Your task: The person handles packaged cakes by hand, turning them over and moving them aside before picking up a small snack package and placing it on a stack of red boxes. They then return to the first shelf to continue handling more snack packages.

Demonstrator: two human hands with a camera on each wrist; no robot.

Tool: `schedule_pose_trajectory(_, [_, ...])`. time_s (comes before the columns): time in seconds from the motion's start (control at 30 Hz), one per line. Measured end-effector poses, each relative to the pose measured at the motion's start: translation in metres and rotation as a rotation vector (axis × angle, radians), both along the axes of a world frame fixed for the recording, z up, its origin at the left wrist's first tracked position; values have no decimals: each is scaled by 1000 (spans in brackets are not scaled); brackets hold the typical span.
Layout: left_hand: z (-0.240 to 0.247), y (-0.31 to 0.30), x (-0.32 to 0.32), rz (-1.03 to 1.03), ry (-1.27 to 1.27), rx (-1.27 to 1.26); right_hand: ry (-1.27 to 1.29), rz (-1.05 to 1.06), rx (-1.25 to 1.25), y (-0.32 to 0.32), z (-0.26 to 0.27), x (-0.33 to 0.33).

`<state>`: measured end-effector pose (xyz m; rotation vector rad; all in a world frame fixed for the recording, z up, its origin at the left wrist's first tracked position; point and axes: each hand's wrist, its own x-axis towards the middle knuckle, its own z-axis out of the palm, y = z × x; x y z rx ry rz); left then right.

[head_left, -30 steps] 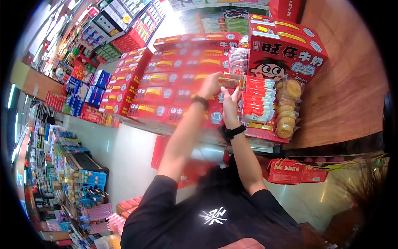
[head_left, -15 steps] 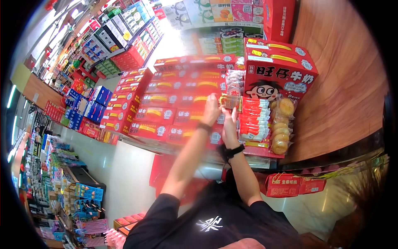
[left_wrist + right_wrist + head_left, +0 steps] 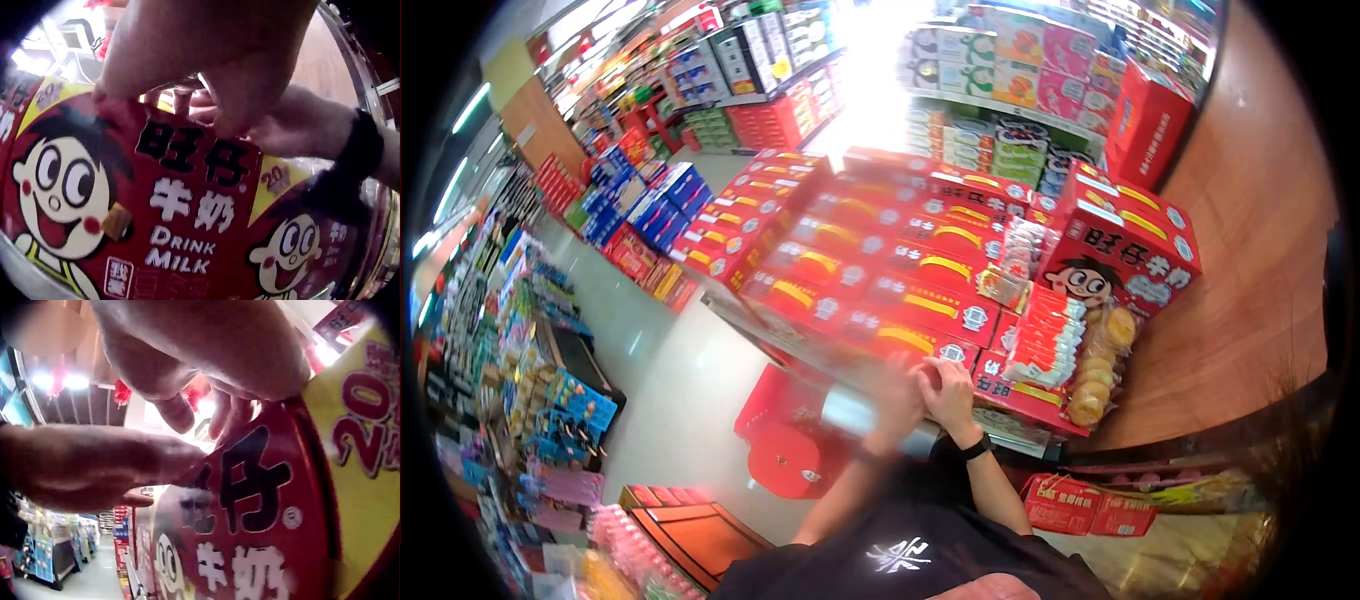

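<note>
Both hands are at the front edge of the stacked red milk boxes (image 3: 920, 300). The left hand (image 3: 890, 400) is blurred in the head view; the right hand (image 3: 948, 392) is beside it, fingers bent. Across the upper edge of a milk box (image 3: 187, 219) lies the left hand (image 3: 206, 50), with the right hand (image 3: 294, 122) close by. From the right wrist, the right hand (image 3: 206, 350) touches the box top with loosely bent fingers, while the left hand (image 3: 94, 465) reaches in, fingers fairly straight. No held object shows. A small brownish packet (image 3: 1000, 287) lies on the boxes.
Red-and-white packets (image 3: 1045, 335) and bagged round cakes (image 3: 1100, 370) lie at the right, before an upright cartoon box (image 3: 1115, 245). A wooden surface (image 3: 1240, 300) curves beyond. Below the stack is a red stool (image 3: 783, 460); shelves (image 3: 530, 340) stand at far left.
The hands have left the brownish packet they were handling and come back toward the body, to the stack's front edge. The head view has shifted, showing more shelves behind.
</note>
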<state>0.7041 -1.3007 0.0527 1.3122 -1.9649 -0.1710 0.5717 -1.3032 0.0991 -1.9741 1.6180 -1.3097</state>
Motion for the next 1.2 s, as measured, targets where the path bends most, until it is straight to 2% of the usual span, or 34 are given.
schedule_pose_trajectory(0.03, [-5, 4, -1, 26, -90, -31, -14, 11, -24, 0, 3, 4])
schedule_pose_trajectory(0.17, [-49, -11, 1, 7, -96, 29, 108, 75, -9, 6, 13, 5])
schedule_pose_trajectory(0.27, [-31, -5, 2, -2, -72, 63, 162, 85, -79, 8, 14, 8])
schedule_pose_trajectory(0.3, [-35, -6, 2, 7, -42, 13, 204, 56, -104, 10, 13, 11])
schedule_pose_trajectory(0.4, [-41, -9, 1, -15, -32, 72, 166, 83, -161, 14, 18, 15])
schedule_pose_trajectory(0.43, [-30, -4, 2, -2, -42, 79, 174, 108, -154, 17, 21, 15])
schedule_pose_trajectory(0.53, [-39, -9, 0, 12, -41, 36, 146, 109, -143, 17, 15, 16])
schedule_pose_trajectory(0.57, [-39, -8, -1, 17, -61, 74, 211, 173, -100, 19, 13, 12])
schedule_pose_trajectory(0.67, [-15, 4, -2, 42, -58, 61, 153, 110, -71, 24, -14, 9])
schedule_pose_trajectory(0.7, [-18, 2, -2, 51, -88, 72, 264, 157, -21, 28, -15, 5])
schedule_pose_trajectory(0.87, [-28, -1, -4, 16, 17, 31, 365, 119, 85, 55, -26, 0])
schedule_pose_trajectory(0.97, [-18, 6, -4, 40, 29, 35, 387, 47, 144, 73, -20, -10])
schedule_pose_trajectory(1.07, [-14, 13, -13, 72, 84, 41, 546, 100, 171, 84, -15, -33])
schedule_pose_trajectory(1.17, [-2, 17, -18, 112, 41, 58, 586, 109, 153, 83, -36, -41])
schedule_pose_trajectory(1.2, [0, 21, -22, 82, 127, 69, 624, 112, 154, 84, -37, -45])
